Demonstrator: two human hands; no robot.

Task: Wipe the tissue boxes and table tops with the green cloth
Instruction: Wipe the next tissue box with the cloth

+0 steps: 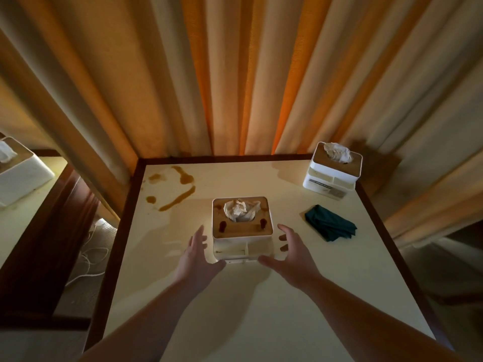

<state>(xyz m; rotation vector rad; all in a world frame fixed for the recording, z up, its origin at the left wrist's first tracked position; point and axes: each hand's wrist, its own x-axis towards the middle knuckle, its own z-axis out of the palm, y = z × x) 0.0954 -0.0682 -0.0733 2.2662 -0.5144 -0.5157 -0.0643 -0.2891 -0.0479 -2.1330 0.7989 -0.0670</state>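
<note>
A white tissue box (241,240) with a wooden lid stands in the middle of the cream table top (261,309). Two brown spots mark its lid. My left hand (197,259) is beside its left side and my right hand (290,253) beside its right side, both with fingers spread and holding nothing. The folded green cloth (329,222) lies to the right of the box. A second tissue box (333,169) stands at the far right corner. Brown spill streaks (180,188) mark the far left of the table top.
Orange and cream curtains (235,74) hang right behind the table. A second table at the left carries a third white tissue box (21,172). White cables (91,257) lie on the floor in the gap between the tables. The table has a dark wooden rim.
</note>
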